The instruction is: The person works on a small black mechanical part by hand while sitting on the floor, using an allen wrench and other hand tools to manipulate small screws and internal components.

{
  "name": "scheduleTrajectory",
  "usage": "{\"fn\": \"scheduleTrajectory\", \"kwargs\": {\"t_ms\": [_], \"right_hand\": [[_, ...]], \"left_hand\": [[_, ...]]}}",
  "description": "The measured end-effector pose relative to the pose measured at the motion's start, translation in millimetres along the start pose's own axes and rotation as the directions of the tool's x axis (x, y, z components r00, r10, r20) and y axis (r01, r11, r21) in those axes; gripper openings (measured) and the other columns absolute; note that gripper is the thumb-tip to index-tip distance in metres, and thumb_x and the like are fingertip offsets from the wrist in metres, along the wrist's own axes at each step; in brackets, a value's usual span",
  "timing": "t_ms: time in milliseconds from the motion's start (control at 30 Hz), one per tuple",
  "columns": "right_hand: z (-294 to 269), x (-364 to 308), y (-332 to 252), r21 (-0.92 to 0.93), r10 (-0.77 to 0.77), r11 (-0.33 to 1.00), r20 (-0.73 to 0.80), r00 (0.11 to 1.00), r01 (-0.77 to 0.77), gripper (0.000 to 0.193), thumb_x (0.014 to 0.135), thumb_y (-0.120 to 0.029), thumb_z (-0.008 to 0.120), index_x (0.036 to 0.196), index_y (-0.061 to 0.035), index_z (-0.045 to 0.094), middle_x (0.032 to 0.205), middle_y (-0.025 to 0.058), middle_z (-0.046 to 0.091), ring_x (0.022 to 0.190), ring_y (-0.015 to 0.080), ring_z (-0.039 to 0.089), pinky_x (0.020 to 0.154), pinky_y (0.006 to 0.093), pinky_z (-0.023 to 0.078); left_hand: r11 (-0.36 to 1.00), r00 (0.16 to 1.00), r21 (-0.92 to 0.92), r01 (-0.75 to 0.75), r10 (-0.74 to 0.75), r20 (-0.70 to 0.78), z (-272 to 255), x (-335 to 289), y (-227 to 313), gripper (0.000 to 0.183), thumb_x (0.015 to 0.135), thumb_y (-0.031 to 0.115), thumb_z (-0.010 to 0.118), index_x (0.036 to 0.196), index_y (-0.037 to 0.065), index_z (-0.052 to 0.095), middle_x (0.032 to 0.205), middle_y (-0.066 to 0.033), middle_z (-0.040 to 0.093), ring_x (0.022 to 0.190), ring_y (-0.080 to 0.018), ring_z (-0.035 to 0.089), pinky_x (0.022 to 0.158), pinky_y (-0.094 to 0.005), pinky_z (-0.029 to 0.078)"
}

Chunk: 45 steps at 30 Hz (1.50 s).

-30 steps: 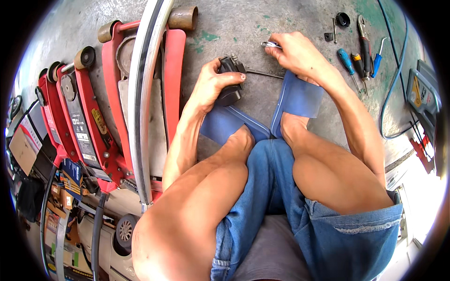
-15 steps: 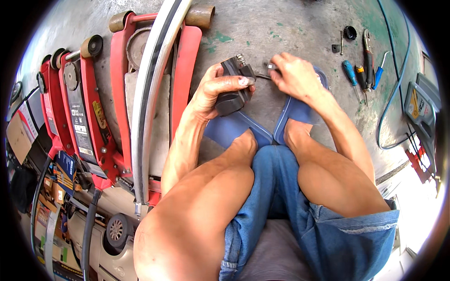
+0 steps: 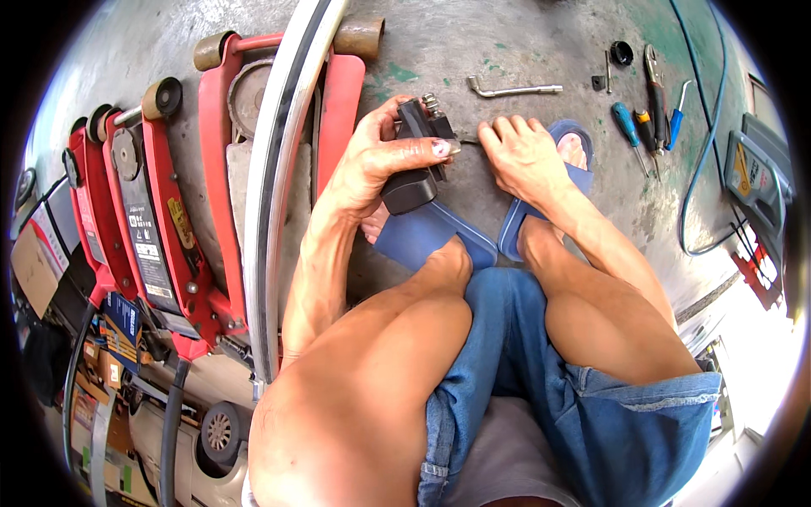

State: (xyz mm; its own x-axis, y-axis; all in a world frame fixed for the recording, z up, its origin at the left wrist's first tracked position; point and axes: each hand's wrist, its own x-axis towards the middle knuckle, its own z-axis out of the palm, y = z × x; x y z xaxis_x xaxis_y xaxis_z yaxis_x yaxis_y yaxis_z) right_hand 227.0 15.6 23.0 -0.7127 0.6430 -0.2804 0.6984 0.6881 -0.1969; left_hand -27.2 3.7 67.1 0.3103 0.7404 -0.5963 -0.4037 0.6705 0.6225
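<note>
Raised over my left sandal, my left hand (image 3: 372, 160) is closed round a black mechanical part (image 3: 414, 190). The part has a rounded housing, a blocky upper side and a ribbed metal fitting; its exact kind is unclear. My thumb presses across its face. From its right side a thin metal rod (image 3: 468, 140) sticks out, and the curled fingers of my right hand (image 3: 525, 160) close on its outer end, hiding that end. Just beyond my right hand, an L-shaped socket wrench (image 3: 515, 89) lies on the concrete floor.
To the right lie a blue screwdriver (image 3: 626, 127), pliers (image 3: 655, 84), a blue-handled hook tool (image 3: 676, 122) and a black ring-shaped cap (image 3: 622, 53). A blue hose (image 3: 705, 169) curves past them. Red floor jacks (image 3: 160, 211) and an upright wheel rim (image 3: 279, 169) stand left.
The L-shaped socket wrench now lies on the floor; before, a shiny metal piece showed at my right fingers. My right hand has dropped slightly nearer me and closed at the rod.
</note>
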Motion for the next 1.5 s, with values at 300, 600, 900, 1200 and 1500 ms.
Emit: {"fn": "scheduleTrajectory", "kwargs": {"t_ms": [300,600,900,1200,1500], "right_hand": [[-14,21,21,0.013,0.000,1.000,-0.298,0.955,0.004,0.015,0.082,-0.009,0.063,0.094,-0.0051,0.056,0.090,0.0108,0.058,0.079,0.0287,0.068,0.069,0.0414,0.058],[-35,21,2,0.167,-0.008,0.984,-0.291,0.957,0.059,0.032,0.084,-0.009,0.064,0.116,-0.0052,0.062,0.091,0.0109,0.060,0.084,0.0290,0.069,0.065,0.0437,0.059],[-40,21,6,0.135,-0.023,0.988,-0.328,0.944,0.071,0.036,0.080,-0.007,0.066,0.116,-0.0063,0.064,0.092,0.0104,0.062,0.085,0.0287,0.068,0.069,0.0429,0.059],[-33,23,1,0.193,0.012,0.980,-0.282,0.959,0.044,0.042,0.078,-0.006,0.069,0.119,-0.0079,0.063,0.096,0.0111,0.062,0.092,0.0301,0.067,0.074,0.0438,0.059],[-15,20,6,0.262,0.021,0.963,-0.292,0.956,0.059,0.042,0.076,-0.006,0.070,0.118,-0.0031,0.062,0.094,0.0117,0.062,0.094,0.0313,0.067,0.080,0.0430,0.058]], "left_hand": [[0.976,0.992,0.184,0.118,-0.107,-0.070,-2,22,-3,0.044,0.078,0.013,0.085,0.113,0.000,0.061,0.092,-0.0092,0.069,0.080,-0.0181,0.070,0.076,-0.0303,0.055],[0.977,0.991,0.184,0.107,-0.089,-0.101,-12,12,-5,0.037,0.078,0.011,0.083,0.107,0.000,0.062,0.089,-0.0102,0.070,0.079,-0.0184,0.069,0.075,-0.0301,0.055],[0.958,0.989,0.246,0.149,-0.137,-0.063,-14,17,-7,0.050,0.075,0.013,0.087,0.116,-0.002,0.062,0.091,-0.0070,0.071,0.081,-0.0136,0.069,0.075,-0.0271,0.055],[0.939,0.987,0.307,0.153,-0.129,-0.099,-14,14,-5,0.036,0.079,0.009,0.080,0.110,0.000,0.063,0.090,-0.0094,0.070,0.081,-0.0180,0.069,0.078,-0.0299,0.054],[0.938,0.989,0.316,0.144,-0.142,-0.028,-13,22,-10,0.037,0.078,0.013,0.081,0.109,0.001,0.063,0.090,-0.0080,0.071,0.082,-0.0153,0.067,0.078,-0.0285,0.052]]}}
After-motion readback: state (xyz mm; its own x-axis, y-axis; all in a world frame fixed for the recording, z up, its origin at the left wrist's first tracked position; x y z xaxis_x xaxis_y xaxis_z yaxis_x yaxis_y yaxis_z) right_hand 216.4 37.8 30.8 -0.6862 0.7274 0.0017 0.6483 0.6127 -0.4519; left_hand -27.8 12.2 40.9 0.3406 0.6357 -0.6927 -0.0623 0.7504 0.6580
